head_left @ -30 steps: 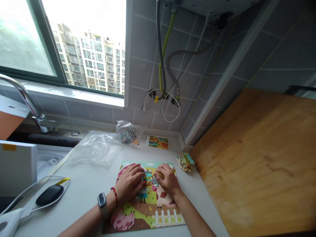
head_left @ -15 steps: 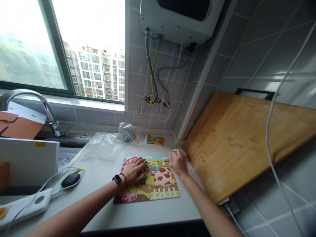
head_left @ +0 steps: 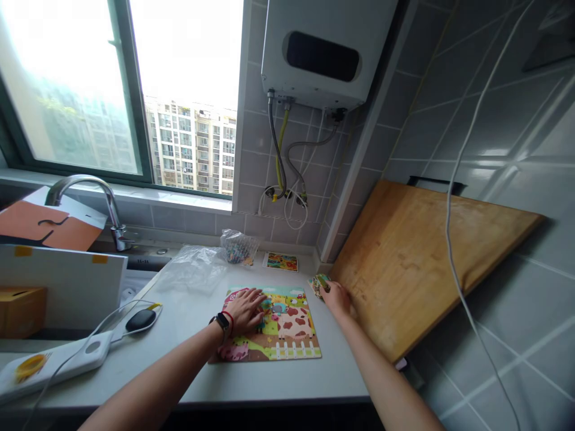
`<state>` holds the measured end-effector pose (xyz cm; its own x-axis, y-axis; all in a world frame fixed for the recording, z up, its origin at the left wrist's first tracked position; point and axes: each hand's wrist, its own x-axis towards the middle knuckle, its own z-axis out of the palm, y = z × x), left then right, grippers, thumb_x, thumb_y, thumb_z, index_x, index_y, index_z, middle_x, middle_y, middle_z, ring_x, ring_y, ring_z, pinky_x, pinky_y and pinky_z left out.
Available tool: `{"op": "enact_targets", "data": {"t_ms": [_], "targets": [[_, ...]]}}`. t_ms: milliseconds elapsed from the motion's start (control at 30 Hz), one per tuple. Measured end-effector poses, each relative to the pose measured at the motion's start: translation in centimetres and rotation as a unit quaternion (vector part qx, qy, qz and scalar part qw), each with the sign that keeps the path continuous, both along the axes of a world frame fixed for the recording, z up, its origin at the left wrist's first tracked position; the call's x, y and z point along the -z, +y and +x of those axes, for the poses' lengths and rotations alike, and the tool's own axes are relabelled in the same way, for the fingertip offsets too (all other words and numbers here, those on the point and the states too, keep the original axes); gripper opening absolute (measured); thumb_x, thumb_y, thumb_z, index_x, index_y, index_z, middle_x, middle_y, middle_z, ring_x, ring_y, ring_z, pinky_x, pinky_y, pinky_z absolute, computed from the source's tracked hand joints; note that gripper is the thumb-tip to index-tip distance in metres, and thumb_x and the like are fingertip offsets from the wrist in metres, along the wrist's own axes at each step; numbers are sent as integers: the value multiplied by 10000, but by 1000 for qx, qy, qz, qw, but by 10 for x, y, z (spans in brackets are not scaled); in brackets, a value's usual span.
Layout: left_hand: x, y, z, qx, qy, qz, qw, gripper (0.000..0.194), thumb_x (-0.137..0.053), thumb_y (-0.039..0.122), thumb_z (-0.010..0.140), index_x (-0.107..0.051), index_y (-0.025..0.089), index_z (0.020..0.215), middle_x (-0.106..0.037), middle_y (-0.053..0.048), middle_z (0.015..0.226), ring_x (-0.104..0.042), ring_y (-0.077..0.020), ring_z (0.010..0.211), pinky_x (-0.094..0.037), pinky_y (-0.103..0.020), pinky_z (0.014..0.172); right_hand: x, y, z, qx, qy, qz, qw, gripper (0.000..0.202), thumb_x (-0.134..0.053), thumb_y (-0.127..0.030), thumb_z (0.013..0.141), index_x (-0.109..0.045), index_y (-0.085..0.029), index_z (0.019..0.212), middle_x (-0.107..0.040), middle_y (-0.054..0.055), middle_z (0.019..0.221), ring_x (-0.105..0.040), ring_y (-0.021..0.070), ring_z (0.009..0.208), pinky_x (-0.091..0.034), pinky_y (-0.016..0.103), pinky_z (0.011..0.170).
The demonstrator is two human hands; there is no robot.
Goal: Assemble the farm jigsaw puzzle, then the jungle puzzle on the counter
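Observation:
A farm-picture jigsaw puzzle (head_left: 294,323) lies flat on the counter, showing a spotted cow, a pig and a white fence. Over its left part rests my left hand (head_left: 245,311), palm down with fingers spread, hiding some of the picture. To the right of the puzzle, my right hand (head_left: 338,298) has its fingers closed on the edge of a small pile of printed puzzle pieces (head_left: 318,282) beside the wooden board. How many pieces the fingers grip cannot be made out.
Behind the puzzle lie a printed picture card (head_left: 281,262), a clear bag with small pieces (head_left: 236,248) and crumpled clear plastic (head_left: 191,269). A large wooden board (head_left: 431,257) leans at the right. A power strip (head_left: 58,362), a cable and a sink faucet (head_left: 114,215) are at the left.
My right hand has moved off the puzzle's upper right corner to the pile of puzzle pieces and closed on it. My left hand stays on the puzzle. The view has tilted up slightly.

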<state>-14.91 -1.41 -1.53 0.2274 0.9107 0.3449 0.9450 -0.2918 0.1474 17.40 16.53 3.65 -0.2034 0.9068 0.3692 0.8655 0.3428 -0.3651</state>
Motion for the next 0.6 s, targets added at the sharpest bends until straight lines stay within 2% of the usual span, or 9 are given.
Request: {"op": "enact_targets", "data": {"t_ms": [167, 300, 400, 467, 600], "targets": [[-3, -1, 0, -5, -11, 6, 1000, 506, -508, 429, 990, -583, 208, 1438, -611, -164, 1460, -583, -362, 1330, -448, -566, 1134, 1, -7, 7, -49, 58, 43, 996, 430, -623, -239, 876, -767, -159, 1274, -697, 176, 1388, -655, 314, 1293, -488, 437, 1135], [-8, -3, 0, -3, -33, 10, 999, 515, -515, 438, 988, -582, 195, 1436, -624, -166, 1439, -591, -351, 1322, -460, -544, 1132, 0, -22, 5, -151, 91, 50, 983, 439, -663, -244, 866, -752, -190, 1293, -669, 152, 1444, -624, 314, 1334, -462, 521, 1173], [-10, -5, 1, -7, -66, 15, 998, 537, -530, 438, 981, -562, 192, 1457, -627, -160, 1429, -591, -333, 1317, -454, -523, 1145, 1, -40, -3, -247, 88, 14, 965, 432, -734, -234, 831, -764, -201, 1261, -698, 144, 1406, -648, 302, 1311, -481, 518, 1160], [-11, -7, 1, -19, -97, 22, 995, 508, -475, 415, 1014, -561, 174, 1453, -626, -173, 1420, -588, -331, 1310, -448, -528, 1146, 2, -52, -11, -301, 79, -19, 950, 436, -777, -235, 814, -770, -203, 1248, -716, 139, 1381, -664, 288, 1293, -495, 490, 1149], [-13, -12, 1, -43, -161, 38, 985, 460, -365, 352, 1063, -579, 146, 1414, -650, -177, 1364, -610, -311, 1257, -453, -514, 1130, 7, -74, -31, -373, 63, -77, 922, 444, -814, -236, 809, -771, -214, 1250, -733, 137, 1352, -659, 297, 1295, -507, 499, 1128]]}}
